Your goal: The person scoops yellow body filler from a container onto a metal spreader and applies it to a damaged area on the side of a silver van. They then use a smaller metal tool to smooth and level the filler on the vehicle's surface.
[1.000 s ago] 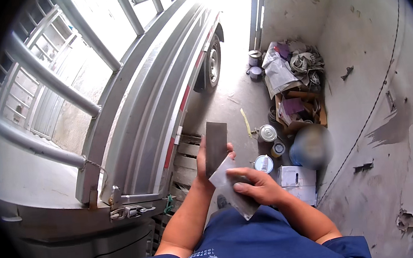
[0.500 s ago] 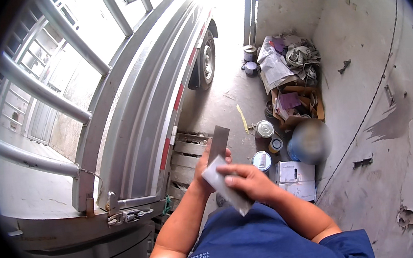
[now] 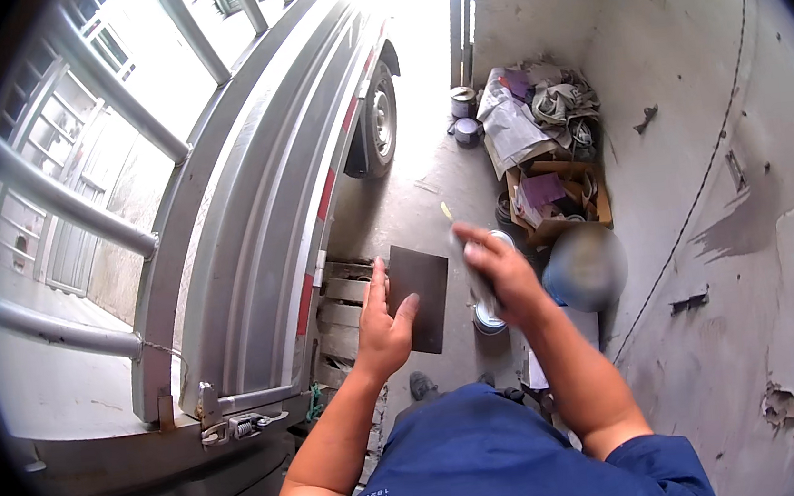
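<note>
My left hand (image 3: 388,330) grips a dark, thin rectangular plate (image 3: 429,297) along its left edge, with the thumb lying over its face. The plate stands tilted in front of my body, its broad side turned up. To its right, my right hand (image 3: 505,274) is closed around a flat grey scraper (image 3: 480,283), seen nearly edge-on and smeared by motion. A gap separates the two tools. Most of the scraper is covered by my fingers.
The grey truck bed (image 3: 270,222) with rails runs along my left, above a wooden pallet (image 3: 341,315). On the right are a lidded can (image 3: 489,320), a blue drum (image 3: 562,275), a cardboard box (image 3: 595,215) of scraps and a rough wall (image 3: 700,219).
My right hand has lifted away from the left and moved right and forward with the scraper. The plate in my left hand has turned from narrow to broadside.
</note>
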The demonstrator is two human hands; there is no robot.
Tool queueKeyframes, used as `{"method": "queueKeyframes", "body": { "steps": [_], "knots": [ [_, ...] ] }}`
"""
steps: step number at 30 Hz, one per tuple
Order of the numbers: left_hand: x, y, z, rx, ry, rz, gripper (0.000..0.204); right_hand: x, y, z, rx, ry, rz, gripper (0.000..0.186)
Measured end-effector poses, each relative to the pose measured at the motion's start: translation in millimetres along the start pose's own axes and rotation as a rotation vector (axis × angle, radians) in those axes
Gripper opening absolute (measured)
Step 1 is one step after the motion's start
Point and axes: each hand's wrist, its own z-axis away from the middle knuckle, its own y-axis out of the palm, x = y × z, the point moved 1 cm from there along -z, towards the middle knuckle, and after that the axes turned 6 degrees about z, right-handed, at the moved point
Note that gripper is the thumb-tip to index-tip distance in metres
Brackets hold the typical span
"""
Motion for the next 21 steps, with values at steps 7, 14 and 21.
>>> {"method": "queueKeyframes", "body": {
  "steps": [7,14,21],
  "knots": [
    [-13.4,-7.3,-11.6,-0.091,-0.135,0.902,0.054,-39.2,10.7,47.8,0.054,-0.113,0.214,0.05],
    [-34.6,7.5,-9.9,-0.129,0.012,0.861,0.049,-48.5,49.0,64.7,0.176,0.027,0.187,0.042],
    [-23.2,15.9,-2.4,-0.152,0.128,0.823,0.047,-39.1,47.9,61.1,0.171,-0.002,0.175,0.041]
  ]
}}
